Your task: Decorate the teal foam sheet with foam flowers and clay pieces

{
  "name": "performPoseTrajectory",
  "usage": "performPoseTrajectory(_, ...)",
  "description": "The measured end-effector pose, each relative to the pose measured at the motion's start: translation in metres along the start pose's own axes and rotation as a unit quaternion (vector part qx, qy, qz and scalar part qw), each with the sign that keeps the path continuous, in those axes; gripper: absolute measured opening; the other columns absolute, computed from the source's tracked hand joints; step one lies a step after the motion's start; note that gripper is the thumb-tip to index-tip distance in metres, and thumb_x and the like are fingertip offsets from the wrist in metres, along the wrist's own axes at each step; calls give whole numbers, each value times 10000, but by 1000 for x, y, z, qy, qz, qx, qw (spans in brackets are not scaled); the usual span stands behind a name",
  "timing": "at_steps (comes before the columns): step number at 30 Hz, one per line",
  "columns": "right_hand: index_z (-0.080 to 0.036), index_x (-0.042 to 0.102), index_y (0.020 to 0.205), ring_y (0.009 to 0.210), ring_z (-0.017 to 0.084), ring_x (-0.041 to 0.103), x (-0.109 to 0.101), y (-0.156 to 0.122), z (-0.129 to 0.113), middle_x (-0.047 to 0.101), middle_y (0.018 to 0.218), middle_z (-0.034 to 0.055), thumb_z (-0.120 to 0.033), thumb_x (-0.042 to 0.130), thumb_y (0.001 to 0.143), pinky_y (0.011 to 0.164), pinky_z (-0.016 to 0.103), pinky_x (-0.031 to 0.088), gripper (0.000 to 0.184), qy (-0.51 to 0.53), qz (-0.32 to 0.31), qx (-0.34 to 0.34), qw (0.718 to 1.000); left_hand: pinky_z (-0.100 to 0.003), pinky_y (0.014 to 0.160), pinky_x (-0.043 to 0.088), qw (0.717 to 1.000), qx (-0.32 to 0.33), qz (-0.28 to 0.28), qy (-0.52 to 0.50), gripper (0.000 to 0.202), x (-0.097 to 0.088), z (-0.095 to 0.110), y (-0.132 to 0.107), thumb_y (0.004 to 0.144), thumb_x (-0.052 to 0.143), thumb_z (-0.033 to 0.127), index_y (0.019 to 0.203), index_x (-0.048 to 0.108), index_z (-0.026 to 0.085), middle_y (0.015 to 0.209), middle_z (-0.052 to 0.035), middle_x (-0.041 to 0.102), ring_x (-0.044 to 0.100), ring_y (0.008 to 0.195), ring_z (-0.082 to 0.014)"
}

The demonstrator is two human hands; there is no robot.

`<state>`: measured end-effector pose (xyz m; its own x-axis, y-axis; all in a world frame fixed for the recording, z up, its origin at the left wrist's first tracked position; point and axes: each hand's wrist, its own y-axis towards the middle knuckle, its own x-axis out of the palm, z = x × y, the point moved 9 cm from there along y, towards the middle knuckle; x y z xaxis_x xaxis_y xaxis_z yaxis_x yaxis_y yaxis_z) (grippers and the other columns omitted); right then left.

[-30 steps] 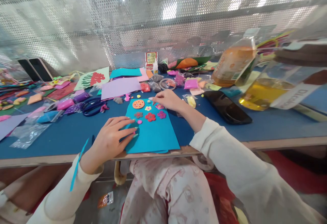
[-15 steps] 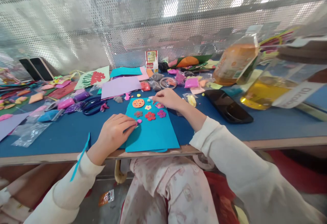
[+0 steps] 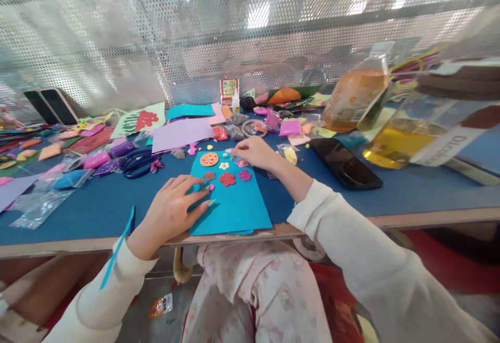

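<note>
Left hand (image 3: 171,208), thumb and fingers apart again

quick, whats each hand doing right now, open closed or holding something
Left hand: open, fingers apart, by the small pink disc.
Right hand: at the top of the blue card; open or holding, cannot be told.

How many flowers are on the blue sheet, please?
5: pink one beside the right hand, pale yellow one left of that; grey, red, purple ones in a row below. More may be hidden.

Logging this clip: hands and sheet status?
Left hand open at pink dot. Right hand at blue sheet, far edge. Sheet flat. Black phone right, not blocking.
</note>
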<state>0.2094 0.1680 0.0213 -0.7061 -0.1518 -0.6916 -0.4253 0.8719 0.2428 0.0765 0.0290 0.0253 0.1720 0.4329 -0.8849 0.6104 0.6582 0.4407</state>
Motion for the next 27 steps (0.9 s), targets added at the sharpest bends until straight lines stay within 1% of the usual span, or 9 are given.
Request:
performPoseTrajectory(3,-110,616,595,487,82,430,0,-1,-1,510,506,2,-451,507,759,488,228,289,393,-4,0,-5,1000,-375,783,424,1000,8,-3,20,264,-1,3,0,842,500,371,1021,649,247,1071,-69,604,528,987,-237)
performPoseTrajectory(8,-104,655,662,493,88,457,-1,-2,-2,534,534,12,-427,498,769,497,228,303,374,1,-4,6,1000,-389,820,396,999,25,1,47,245,-4,7,1,843,501,361,1004,651,252,1053,-61,610,529,986,-231)
performPoseTrajectory(13,-104,651,643,496,87,448,-1,-2,-2,530,530,11,-444,507,761,496,228,298,387,6,-1,4,1000,-394,818,394,998,24,4,56,235,-6,8,2,834,514,363,992,654,259,1048,-53,618,544,961,-225)
performPoseTrajectory(15,-102,657,644,483,79,428,-1,-2,-3,512,510,4,-434,501,767,495,227,293,387,2,-2,-2,1000,-391,818,399,998,21,17,54,233,-7,8,1,828,525,352,996,651,252,1048,-52,622,551,949,-221)
performPoseTrajectory(18,-95,672,659,453,66,388,-1,-2,-2,477,476,-10,-418,490,778,487,225,284,389,4,-5,3,1000,-367,811,414,998,19,50,43,209,-10,7,-3,823,535,300,970,654,211,1001,-52,647,569,909,-202)
performPoseTrajectory(21,-94,696,715,430,60,370,0,-3,-3,447,452,-24,-426,490,782,472,222,275,396,34,-15,10,999,-342,800,429,996,12,80,27,208,-13,4,-6,822,537,257,986,643,184,950,-53,667,582,887,-187)
performPoseTrajectory(24,-100,703,782,416,60,352,6,-6,-8,418,441,-38,-504,513,758,448,219,263,447,107,-44,3,993,-326,774,446,994,1,108,2,219,-22,-1,1,825,539,259,1006,637,184,931,-57,672,589,881,-182)
performPoseTrajectory(27,-107,687,834,395,54,318,21,-12,-17,375,431,-59,-561,532,732,419,212,250,491,180,-112,-5,977,-308,740,462,992,4,123,-24,187,-35,-5,20,841,524,273,932,659,182,887,-53,676,597,831,-171)
